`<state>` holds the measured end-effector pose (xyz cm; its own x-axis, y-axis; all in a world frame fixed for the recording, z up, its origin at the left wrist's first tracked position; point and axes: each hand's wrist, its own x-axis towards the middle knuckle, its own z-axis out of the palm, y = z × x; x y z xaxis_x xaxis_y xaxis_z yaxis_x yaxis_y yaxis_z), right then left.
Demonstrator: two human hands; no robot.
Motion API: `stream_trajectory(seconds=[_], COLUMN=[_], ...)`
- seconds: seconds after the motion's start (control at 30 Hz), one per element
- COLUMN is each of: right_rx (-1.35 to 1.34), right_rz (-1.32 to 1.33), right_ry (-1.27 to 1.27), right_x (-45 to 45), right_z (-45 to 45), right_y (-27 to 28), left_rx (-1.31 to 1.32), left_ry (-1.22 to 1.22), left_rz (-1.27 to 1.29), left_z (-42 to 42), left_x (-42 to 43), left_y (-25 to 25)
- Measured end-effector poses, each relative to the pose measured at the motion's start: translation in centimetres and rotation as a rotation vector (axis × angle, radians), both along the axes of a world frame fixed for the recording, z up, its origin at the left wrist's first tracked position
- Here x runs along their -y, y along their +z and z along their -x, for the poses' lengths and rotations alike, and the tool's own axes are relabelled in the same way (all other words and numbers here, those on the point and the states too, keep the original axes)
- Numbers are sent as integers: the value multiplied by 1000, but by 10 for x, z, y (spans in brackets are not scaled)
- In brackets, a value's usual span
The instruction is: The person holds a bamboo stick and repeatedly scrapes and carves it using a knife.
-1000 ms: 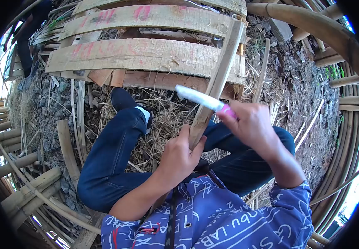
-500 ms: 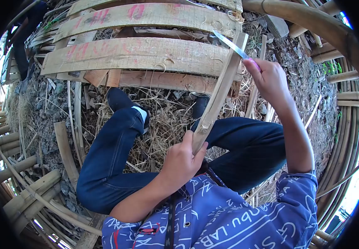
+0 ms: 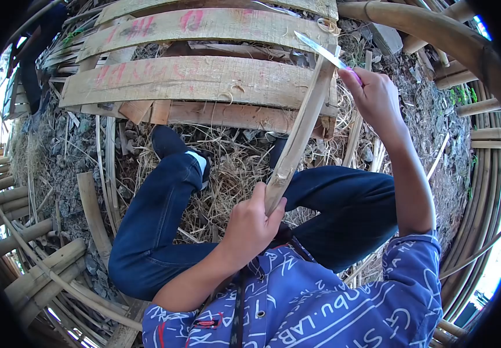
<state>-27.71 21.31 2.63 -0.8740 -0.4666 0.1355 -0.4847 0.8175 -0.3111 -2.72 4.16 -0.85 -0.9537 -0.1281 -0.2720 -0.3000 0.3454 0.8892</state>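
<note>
I see left hand (image 3: 254,221) clenched round stick (image 3: 302,133), 6 o'clock; right hand (image 3: 375,95) closed on knife (image 3: 325,52), 2 o'clock. Blade could skid if stick twists.

Glossy metal knife blade (image 3: 320,50), matt wood strip (image 3: 298,137)

Left hand (image 3: 254,221) tightly curled, low and central; right hand (image 3: 374,95) curled, farther forward.
</note>
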Motion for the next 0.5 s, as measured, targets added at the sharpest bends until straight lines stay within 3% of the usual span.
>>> stream_trajectory(seconds=[0.07,0.13,0.2,0.4,0.5], right_rx=[-44,101,-161,-45,40], right_rz=[-54,-26,-64,93,223], right_ry=[-18,-354,-213,-283,-202], right_x=[-2,-12,-64,-54,-39], right_z=[4,25,61,41,14], right_y=[0,7,-24,3,16], left_rx=[9,14,-34,18,-6], left_ry=[-10,-20,-123,-30,12], left_rz=[6,17,14,-40,-18], left_z=[-1,-6,-19,-5,-5], left_x=[-2,-7,-12,0,5], left_y=[1,6,14,13,9])
